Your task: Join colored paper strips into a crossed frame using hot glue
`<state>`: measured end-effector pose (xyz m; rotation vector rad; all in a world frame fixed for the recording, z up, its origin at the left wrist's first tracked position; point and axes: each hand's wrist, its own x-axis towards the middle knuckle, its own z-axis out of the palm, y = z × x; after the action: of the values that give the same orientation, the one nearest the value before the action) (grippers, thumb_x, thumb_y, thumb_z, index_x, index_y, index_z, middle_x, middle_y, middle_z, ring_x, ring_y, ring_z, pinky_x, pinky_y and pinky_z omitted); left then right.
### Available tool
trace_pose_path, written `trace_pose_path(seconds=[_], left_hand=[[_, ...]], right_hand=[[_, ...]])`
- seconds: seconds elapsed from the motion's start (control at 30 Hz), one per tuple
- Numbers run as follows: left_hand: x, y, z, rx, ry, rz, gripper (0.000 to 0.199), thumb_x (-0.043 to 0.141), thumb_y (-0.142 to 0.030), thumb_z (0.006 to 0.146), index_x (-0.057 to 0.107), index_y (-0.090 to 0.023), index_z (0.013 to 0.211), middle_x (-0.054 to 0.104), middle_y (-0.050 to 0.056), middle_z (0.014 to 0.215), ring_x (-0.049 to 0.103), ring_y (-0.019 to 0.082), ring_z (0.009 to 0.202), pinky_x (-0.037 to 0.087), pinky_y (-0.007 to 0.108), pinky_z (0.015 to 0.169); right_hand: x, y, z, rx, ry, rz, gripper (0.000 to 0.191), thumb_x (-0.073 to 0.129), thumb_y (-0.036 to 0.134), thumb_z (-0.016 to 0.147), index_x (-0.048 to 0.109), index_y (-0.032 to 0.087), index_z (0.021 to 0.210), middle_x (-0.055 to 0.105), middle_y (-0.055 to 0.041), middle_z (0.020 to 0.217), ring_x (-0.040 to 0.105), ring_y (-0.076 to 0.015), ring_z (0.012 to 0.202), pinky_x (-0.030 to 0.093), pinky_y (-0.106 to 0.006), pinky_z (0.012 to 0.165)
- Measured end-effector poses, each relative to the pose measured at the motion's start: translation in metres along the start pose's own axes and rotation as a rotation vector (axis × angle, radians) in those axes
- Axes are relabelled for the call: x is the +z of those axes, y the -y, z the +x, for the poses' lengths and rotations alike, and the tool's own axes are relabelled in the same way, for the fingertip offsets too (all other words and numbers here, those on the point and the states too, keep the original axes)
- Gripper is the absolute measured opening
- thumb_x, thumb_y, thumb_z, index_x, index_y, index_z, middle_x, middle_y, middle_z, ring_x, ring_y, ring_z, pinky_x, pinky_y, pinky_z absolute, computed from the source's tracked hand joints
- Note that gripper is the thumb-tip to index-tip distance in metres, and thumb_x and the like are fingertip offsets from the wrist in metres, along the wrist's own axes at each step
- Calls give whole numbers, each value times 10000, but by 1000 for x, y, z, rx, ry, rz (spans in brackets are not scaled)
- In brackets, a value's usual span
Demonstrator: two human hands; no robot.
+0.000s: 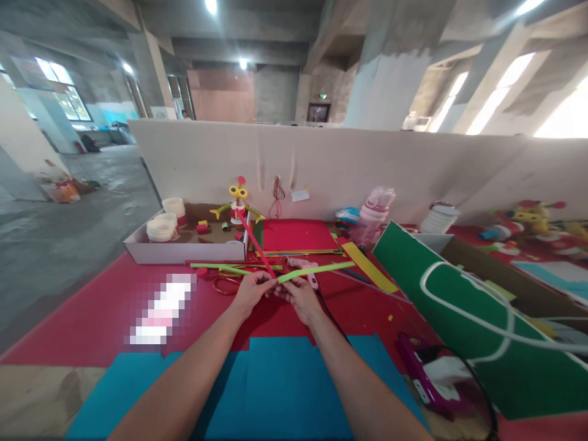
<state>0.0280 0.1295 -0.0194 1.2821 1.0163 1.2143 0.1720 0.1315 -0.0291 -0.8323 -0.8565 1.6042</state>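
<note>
Fingertip to fingertip, my left hand (252, 293) and my right hand (301, 299) pinch the meeting ends of two paper strips above the red tabletop. The red paper strip (257, 244) rises up and left from my left fingers. From my right thumb, the light green paper strip (321, 268) runs out to the right. My fingers partly hide the point where the strips meet. Just behind my hands lie red-handled scissors (224, 285), more green strips (209, 267) and a pink glue gun (312, 279). A paper-cup figure (237, 205) with yellow eyes stands farther back.
Blue sheets (275, 386) lie at the front edge. White box (193, 253) with cups is at back left. Behind are a red paper stack (298, 235) and pink bottle (373, 214). At right are a yellow strip (370, 267), green-sided box (441, 306) and purple power strip (427, 376).
</note>
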Motion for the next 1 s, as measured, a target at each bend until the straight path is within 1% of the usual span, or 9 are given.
trace_pose_path(seconds=[0.17, 0.37, 0.47, 0.53, 0.73, 0.87, 0.93, 1.0], left_hand=[[0, 1, 0, -13, 0, -11, 288, 727, -395, 650, 599, -137, 653, 582, -5, 565, 464, 76, 481, 354, 204, 492], [-1, 4, 2, -11, -36, -15, 301, 750, -402, 622, 617, -135, 666, 563, -12, 538, 476, 84, 486, 344, 201, 486], [-3, 6, 3, -40, -11, -36, 307, 760, -397, 612, 641, -123, 682, 590, 6, 565, 497, 93, 498, 363, 209, 499], [-3, 6, 3, -45, 4, -51, 304, 742, -406, 635, 658, -121, 698, 613, 20, 589, 515, 101, 511, 380, 218, 512], [-1, 5, -1, 4, 32, -85, 258, 686, -383, 704, 679, -126, 725, 643, 40, 628, 534, 111, 544, 398, 230, 538], [1, 4, -2, -7, 6, -55, 243, 699, -351, 689, 691, -134, 798, 671, 52, 712, 557, 123, 591, 430, 241, 583], [2, 4, -2, -48, 0, -5, 260, 714, -356, 672, 689, -129, 795, 665, 50, 703, 552, 124, 586, 430, 240, 577], [2, 3, -2, -68, 8, 28, 277, 714, -377, 675, 682, -124, 784, 645, 43, 667, 545, 124, 580, 426, 238, 567]], right_hand=[[3, 2, -3, -2, -1, -11, 376, 847, 368, 474, 649, 156, 713, 647, 8, 614, 603, -111, 572, 539, -277, 649], [2, -1, -3, -25, 25, -74, 349, 821, 384, 526, 647, 148, 714, 651, 7, 630, 598, -103, 568, 529, -264, 647], [2, -2, -1, -36, 6, -79, 347, 818, 381, 530, 652, 153, 732, 650, 11, 618, 598, -104, 575, 537, -265, 642], [3, -3, -1, -47, -17, -90, 345, 816, 379, 529, 658, 156, 739, 646, 14, 601, 597, -107, 569, 542, -270, 633], [5, 0, -2, -114, -42, -215, 323, 779, 388, 574, 710, 149, 779, 654, 5, 590, 592, -116, 545, 539, -274, 621], [2, -1, 2, -127, -103, -128, 305, 780, 384, 574, 699, 164, 770, 663, 7, 600, 613, -127, 566, 546, -290, 661], [1, -2, 3, -124, -137, -75, 313, 794, 384, 552, 687, 172, 756, 666, 8, 604, 622, -135, 570, 545, -293, 664], [2, -2, 3, -116, -130, -61, 316, 804, 386, 534, 680, 175, 732, 675, 3, 625, 625, -141, 571, 543, -296, 654]])
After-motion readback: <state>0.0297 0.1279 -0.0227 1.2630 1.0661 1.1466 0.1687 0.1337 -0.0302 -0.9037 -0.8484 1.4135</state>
